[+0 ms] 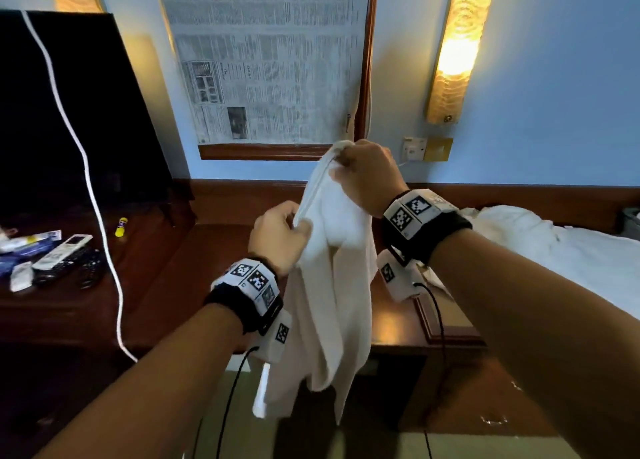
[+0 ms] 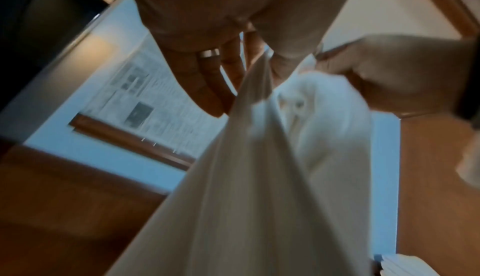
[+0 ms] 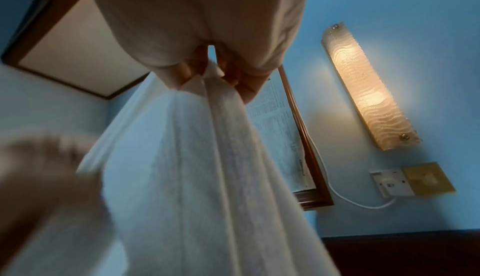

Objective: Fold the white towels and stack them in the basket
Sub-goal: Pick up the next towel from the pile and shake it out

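both hands hold one white towel [image 1: 332, 285] up in the air in front of the dark wooden desk [image 1: 194, 261], and the cloth hangs down past the desk's front edge in loose vertical folds. the right hand [image 1: 367, 178] is the higher of the two, with its fingers and thumb pinched on a bunched corner at the top of the towel; the right wrist view shows the fingertips [image 3: 228, 75] closed tight on that gathered edge, the fabric falling straight down from them. the left hand [image 1: 280, 237] sits lower and to the left of the right hand, curled onto the towel's hemmed side edge just below the corner; in the left wrist view the thumb and forefinger clamp the cloth while the other fingers [image 2: 205, 83], one wearing a ring [image 2: 209, 53], lie straighter beside it. more white towels [image 1: 561, 250] lie in a crumpled heap on the surface to the right of the desk. on the left end of the desk lie several remote controls [image 1: 64, 254] and a small yellow tube [image 1: 121, 226], behind them a black television screen [image 1: 65, 112] with a white cable [image 1: 86, 167] trailing across it. above the desk a framed panel covered in newspaper [image 1: 266, 56] hangs on the blue wall, with a lit wall lamp [image 1: 457, 46] to its right. no basket shows in any view.
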Tool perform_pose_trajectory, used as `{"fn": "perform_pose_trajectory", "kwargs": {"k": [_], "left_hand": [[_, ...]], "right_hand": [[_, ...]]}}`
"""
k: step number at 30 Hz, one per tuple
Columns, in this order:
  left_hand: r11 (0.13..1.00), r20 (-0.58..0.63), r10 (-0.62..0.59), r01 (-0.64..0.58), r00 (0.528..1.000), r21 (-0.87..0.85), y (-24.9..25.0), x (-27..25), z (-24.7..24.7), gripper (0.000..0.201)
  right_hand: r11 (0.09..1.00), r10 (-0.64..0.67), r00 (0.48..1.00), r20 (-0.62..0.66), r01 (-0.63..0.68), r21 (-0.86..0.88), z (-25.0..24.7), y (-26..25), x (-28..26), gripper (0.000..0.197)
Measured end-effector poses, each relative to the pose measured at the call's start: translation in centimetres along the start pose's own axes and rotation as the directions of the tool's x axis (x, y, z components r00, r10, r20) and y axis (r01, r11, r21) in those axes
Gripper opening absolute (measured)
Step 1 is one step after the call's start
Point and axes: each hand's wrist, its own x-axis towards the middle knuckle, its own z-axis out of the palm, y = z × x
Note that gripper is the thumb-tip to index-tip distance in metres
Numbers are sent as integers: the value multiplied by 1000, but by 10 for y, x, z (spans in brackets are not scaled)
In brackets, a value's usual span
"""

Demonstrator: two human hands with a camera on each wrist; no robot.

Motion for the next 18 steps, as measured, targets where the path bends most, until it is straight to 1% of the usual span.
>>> {"fn": "perform_pose_trajectory", "kwargs": {"k": [2,4,6,8,10,11,13,14,16,18], "left_hand": [[996,26,-86,86,996,-13,-14,-24,11,30],[990,41,-134,136,990,-42,-33,-40,22,34],[979,100,-193,198,976,-38,-52,-51,28,34],[970,168,-239,241,956,8,-68,-64,32,28],[966,184,-252,257,950,-1,-83,-71,33,22],[964,168,-251,261,953,-41,-89,-73,33,24],[951,140,-257,276,956,-137,-97,-74,30,30],[941,147,-264,288,953,-176,-101,-74,29,29],[934,220,-258,301,941,-194,-108,-74,26,23],[943,341,-253,310,906,-123,-116,-76,24,33]], "right_hand": [[999,20,997,-68,-16,52,-7,-4,13,16],[995,24,996,-85,-16,98,-11,-6,25,15],[993,18,995,-100,-6,115,-12,-8,34,16],[986,50,989,-138,-27,163,-12,-7,42,15],[965,124,979,-163,-81,251,-11,-6,49,14],[955,159,973,-168,-108,276,-10,-5,52,14],[953,188,966,-177,-136,269,-9,-1,55,14],[956,195,964,-181,-145,255,-9,1,56,14],[955,222,954,-199,-172,244,-9,4,58,17],[949,267,939,-217,-216,230,-11,5,61,20]]}}
